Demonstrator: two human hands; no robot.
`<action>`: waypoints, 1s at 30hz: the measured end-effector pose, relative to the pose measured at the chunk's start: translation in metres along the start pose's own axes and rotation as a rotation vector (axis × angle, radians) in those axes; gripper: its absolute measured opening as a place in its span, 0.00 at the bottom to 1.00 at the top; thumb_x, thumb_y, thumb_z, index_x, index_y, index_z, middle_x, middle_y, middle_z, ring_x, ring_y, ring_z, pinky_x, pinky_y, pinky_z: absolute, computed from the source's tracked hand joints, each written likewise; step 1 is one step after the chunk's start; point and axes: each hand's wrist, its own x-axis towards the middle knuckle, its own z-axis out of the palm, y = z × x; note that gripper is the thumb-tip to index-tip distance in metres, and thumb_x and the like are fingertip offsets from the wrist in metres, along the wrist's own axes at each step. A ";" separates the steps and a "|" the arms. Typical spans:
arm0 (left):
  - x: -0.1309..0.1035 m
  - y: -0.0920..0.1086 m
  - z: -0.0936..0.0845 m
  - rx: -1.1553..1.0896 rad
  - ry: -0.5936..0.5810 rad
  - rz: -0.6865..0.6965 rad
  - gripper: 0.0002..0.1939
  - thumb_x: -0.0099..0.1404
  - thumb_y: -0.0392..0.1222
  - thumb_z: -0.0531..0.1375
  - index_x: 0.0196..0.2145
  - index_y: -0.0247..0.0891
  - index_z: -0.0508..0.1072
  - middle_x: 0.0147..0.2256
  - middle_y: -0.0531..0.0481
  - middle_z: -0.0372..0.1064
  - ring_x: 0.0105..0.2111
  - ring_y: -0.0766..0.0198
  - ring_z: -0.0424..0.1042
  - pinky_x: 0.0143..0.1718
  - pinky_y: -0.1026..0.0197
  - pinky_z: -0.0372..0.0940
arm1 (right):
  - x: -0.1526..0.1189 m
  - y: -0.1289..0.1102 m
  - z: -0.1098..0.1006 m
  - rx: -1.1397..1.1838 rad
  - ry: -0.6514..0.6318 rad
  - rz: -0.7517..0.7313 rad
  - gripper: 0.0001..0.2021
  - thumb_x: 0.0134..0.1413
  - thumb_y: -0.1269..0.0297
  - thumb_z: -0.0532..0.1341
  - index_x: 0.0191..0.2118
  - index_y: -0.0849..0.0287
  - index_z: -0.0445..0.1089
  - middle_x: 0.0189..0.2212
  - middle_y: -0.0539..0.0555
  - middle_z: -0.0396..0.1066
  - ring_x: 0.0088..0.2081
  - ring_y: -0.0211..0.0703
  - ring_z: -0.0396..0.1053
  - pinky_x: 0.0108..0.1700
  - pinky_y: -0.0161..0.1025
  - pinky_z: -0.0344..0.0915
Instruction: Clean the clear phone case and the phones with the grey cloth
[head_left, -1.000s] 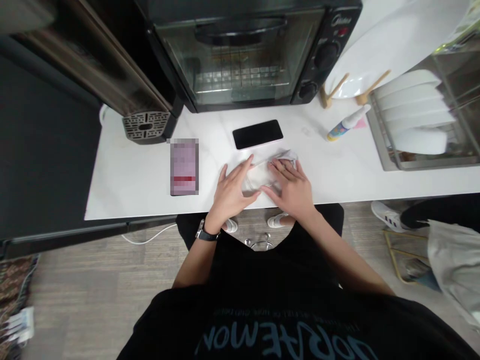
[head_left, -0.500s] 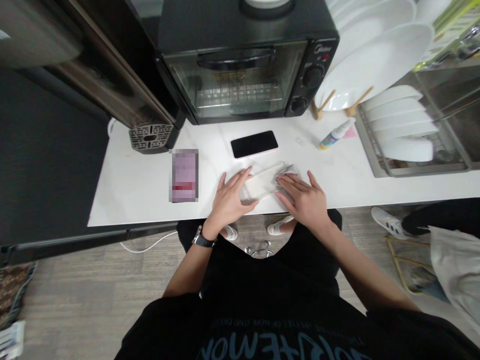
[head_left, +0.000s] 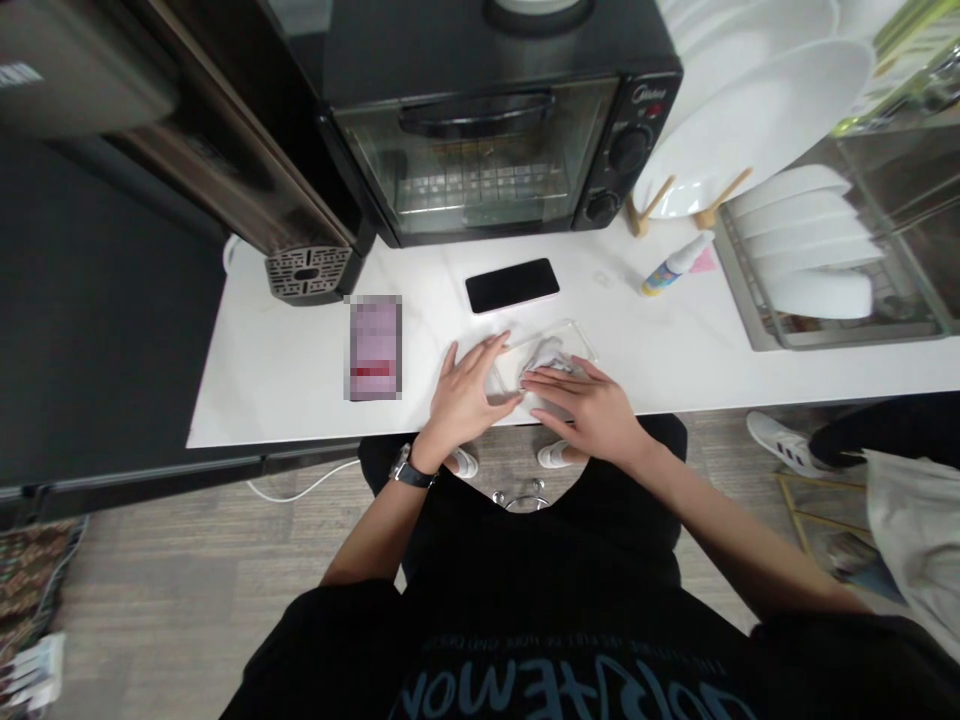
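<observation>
A clear phone case (head_left: 576,330) lies on the white counter near its front edge. My left hand (head_left: 469,398) holds the left end of the case between thumb and fingers. With its fingers pressed on a crumpled light grey cloth (head_left: 549,353), my right hand (head_left: 589,408) rests over the middle of the case. Just behind the case lies a black-screened phone (head_left: 512,286). A second, blurred device with a pinkish screen (head_left: 376,345) is to the left of my left hand.
At the back stands a black toaster oven (head_left: 480,150), with a coffee machine's drip tray (head_left: 311,273) to its left. A spray bottle (head_left: 676,265), white plates (head_left: 765,120) and a dish rack (head_left: 772,335) are on the right. A person's shoe (head_left: 784,443) shows below the counter.
My right hand and the cloth have moved left along the case, from its right end to its middle. My left hand still holds the left end. The view has shifted slightly.
</observation>
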 end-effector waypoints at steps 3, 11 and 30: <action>0.000 0.001 -0.001 -0.001 -0.020 -0.011 0.48 0.68 0.49 0.67 0.77 0.48 0.49 0.69 0.45 0.68 0.73 0.52 0.62 0.79 0.40 0.36 | -0.005 0.020 -0.013 -0.103 0.063 0.105 0.21 0.76 0.52 0.56 0.64 0.53 0.75 0.61 0.56 0.78 0.63 0.55 0.76 0.74 0.65 0.59; 0.002 -0.003 0.000 -0.043 -0.018 0.010 0.48 0.69 0.49 0.66 0.78 0.47 0.48 0.70 0.45 0.67 0.72 0.52 0.63 0.79 0.41 0.36 | 0.027 -0.010 0.028 -0.053 0.096 0.077 0.25 0.75 0.55 0.55 0.67 0.63 0.71 0.66 0.63 0.73 0.69 0.58 0.69 0.73 0.63 0.62; 0.002 -0.007 0.002 -0.036 -0.014 0.021 0.47 0.71 0.52 0.66 0.78 0.48 0.47 0.70 0.46 0.67 0.73 0.54 0.62 0.79 0.41 0.34 | 0.028 -0.007 0.025 -0.132 0.144 0.125 0.28 0.74 0.49 0.58 0.65 0.67 0.72 0.65 0.66 0.74 0.68 0.60 0.71 0.74 0.63 0.60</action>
